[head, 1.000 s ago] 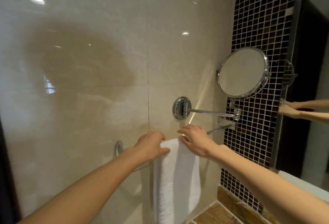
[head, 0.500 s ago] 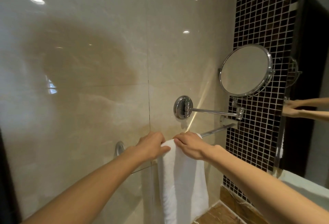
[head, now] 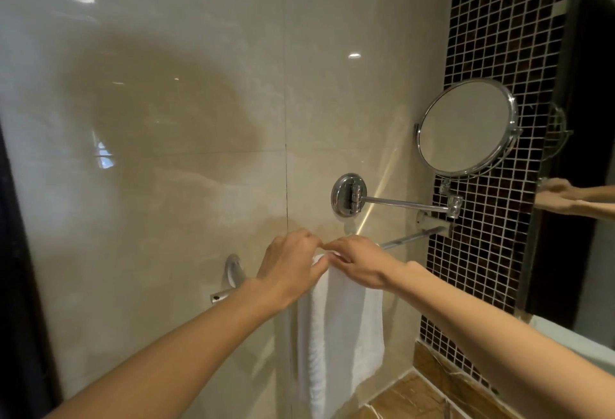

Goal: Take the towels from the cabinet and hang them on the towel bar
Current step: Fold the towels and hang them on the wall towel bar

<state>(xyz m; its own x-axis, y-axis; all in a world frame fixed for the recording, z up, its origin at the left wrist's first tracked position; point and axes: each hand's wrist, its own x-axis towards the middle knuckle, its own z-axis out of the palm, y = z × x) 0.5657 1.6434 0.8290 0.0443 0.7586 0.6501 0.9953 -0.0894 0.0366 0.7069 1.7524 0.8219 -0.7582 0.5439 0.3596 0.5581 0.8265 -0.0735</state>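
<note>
1. The towel (head: 339, 328) is draped over the bar (head: 409, 238), folded narrow. Its front half hangs straight down against the wall (head: 166, 185). It sits toward the bar's left end, near the bracket (head: 233, 272).
2. The left hand (head: 289, 269) is on the top left of the fold. Its fingers are curled together over the top and the thumb is pressed to the front face, pinching the cloth at the bar.
3. The right hand (head: 362, 265) lies on the top right of the fold. Its fingers are close together and nearly straight, with the tips meeting the left fingertips. Whether its thumb pinches the cloth I cannot tell.
4. This looks like evening out the fold, and this towel seems almost hung.
5. The back half is hidden. If it is shorter than the front, the front's weight could drag the towel off the smooth bar once both hands let go.
6. A tug at one corner only would skew the fold or bunch it toward the bracket.
7. Up and to the right, the mirror (head: 466, 127) stands on its swing arm (head: 406, 201) above the bar's right end. A right hand lifted carelessly could knock it.
</note>
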